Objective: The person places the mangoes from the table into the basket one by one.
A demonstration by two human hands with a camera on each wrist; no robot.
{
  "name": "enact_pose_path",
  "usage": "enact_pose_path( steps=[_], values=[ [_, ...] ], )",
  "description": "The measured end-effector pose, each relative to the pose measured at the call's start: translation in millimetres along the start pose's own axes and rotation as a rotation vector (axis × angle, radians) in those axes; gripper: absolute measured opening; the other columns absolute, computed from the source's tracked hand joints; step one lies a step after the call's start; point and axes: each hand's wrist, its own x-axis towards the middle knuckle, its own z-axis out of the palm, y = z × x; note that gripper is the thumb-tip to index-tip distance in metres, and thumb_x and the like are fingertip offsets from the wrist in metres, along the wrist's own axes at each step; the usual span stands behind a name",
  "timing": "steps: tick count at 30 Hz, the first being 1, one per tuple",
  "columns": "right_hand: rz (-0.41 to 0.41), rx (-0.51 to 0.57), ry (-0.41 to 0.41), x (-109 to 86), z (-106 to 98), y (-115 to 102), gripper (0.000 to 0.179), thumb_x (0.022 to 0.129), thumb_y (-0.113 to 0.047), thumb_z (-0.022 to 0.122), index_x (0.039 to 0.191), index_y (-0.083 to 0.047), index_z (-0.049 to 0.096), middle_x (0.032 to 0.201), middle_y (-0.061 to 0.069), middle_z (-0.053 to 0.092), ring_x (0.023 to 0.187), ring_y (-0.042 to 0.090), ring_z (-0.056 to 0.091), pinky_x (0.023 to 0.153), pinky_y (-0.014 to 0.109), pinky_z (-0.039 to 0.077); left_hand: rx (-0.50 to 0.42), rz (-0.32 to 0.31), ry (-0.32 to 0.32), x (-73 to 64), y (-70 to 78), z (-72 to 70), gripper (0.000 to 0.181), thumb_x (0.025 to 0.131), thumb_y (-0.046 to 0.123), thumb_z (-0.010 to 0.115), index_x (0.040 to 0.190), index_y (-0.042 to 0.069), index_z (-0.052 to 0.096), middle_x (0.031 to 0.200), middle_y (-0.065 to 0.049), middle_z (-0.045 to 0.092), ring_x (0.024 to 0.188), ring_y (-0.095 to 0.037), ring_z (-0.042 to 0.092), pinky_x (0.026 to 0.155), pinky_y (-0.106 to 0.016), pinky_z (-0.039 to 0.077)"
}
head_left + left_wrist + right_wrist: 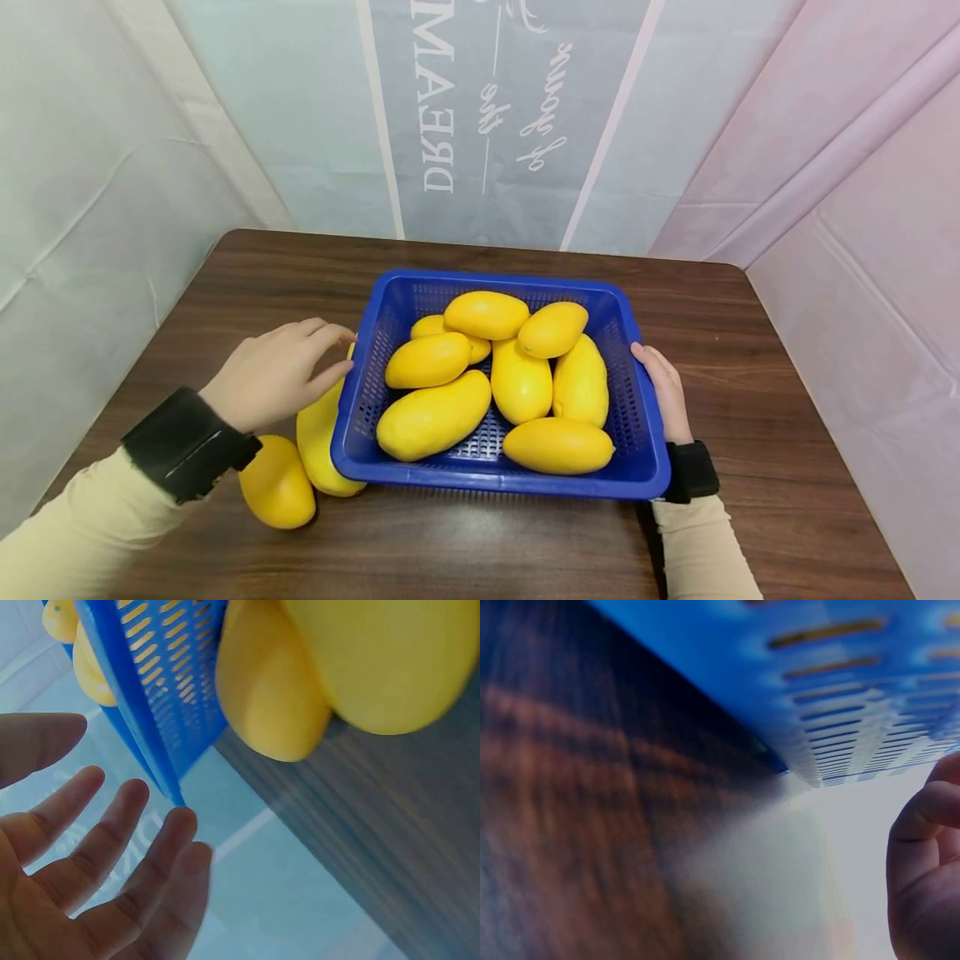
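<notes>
A blue plastic basket (495, 482) with slotted walls holds several yellow mangoes (435, 417). In the head view my left hand (281, 375) is at the basket's left rim, thumb and fingers apart. The left wrist view shows that hand (97, 885) with its fingers spread beside the rim (124, 697), its fingertips close to it; contact is unclear. My right hand (663, 387) grips the right rim, its fingers curled over the edge. In the right wrist view the curled fingers (919, 832) show beside the basket's slotted wall (840, 712).
Two more mangoes lie on the brown wooden table (712, 350), left of the basket: one (277, 483) below my left wrist, another (322, 442) partly hidden by the basket. Pale fabric sheets (315, 125) with printed lettering hang behind and beside the table.
</notes>
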Motion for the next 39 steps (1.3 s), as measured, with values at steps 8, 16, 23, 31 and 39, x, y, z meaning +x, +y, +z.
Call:
enact_pose_path(
  steps=[8,16,23,31,39],
  values=[
    [0.02,0.015,-0.014,-0.7,-0.5,-0.9,0.025,0.104,-0.037,0.047,0.095,-0.017,0.057,0.08,-0.005,0.063,0.069,0.008,0.064,0.064,0.022,0.055,-0.041,-0.116,-0.047,-37.4,-19.6,11.0,0.062,0.091,0.059,0.06,0.129,0.01,0.06,0.122,-0.018,0.066,0.104,-0.036,0.066,0.074,-0.054,0.057],
    [0.015,0.019,-0.012,-1.5,-0.3,-1.5,0.025,0.104,-0.037,0.047,0.095,-0.017,0.058,0.08,-0.005,0.064,0.07,0.008,0.064,0.064,0.022,0.055,-0.098,-0.136,-0.127,-70.9,-29.6,39.3,0.122,0.068,0.088,0.055,0.151,0.002,0.03,0.142,-0.029,0.045,0.12,-0.05,0.052,0.081,-0.066,0.052],
    [0.017,0.022,-0.02,-0.8,-1.1,-0.9,0.025,0.104,-0.037,0.047,0.097,-0.017,0.059,0.081,-0.005,0.064,0.071,0.008,0.064,0.065,0.022,0.055,-0.137,-0.07,-0.085,-88.9,-32.8,66.2,0.134,0.062,0.084,0.067,0.155,0.002,0.017,0.146,-0.028,0.039,0.123,-0.049,0.048,0.09,-0.067,0.048],
    [0.019,0.027,-0.016,-1.4,-0.3,-0.2,0.025,0.104,-0.038,0.047,0.095,-0.017,0.058,0.079,-0.005,0.063,0.069,0.008,0.063,0.063,0.021,0.054,-0.17,-0.087,-0.114,-99.3,-34.0,83.8,0.143,0.057,0.087,0.066,0.158,0.003,0.009,0.147,-0.027,0.04,0.125,-0.048,0.046,0.091,-0.067,0.047],
    [0.015,0.024,-0.018,-0.7,-0.3,-0.1,0.025,0.104,-0.038,0.047,0.097,-0.017,0.059,0.081,-0.005,0.064,0.072,0.008,0.064,0.065,0.021,0.055,-0.118,-0.092,-0.117,-103.7,-35.0,91.2,0.143,0.057,0.089,0.064,0.159,0.005,0.008,0.146,-0.025,0.045,0.125,-0.047,0.046,0.091,-0.067,0.046]
  ],
)
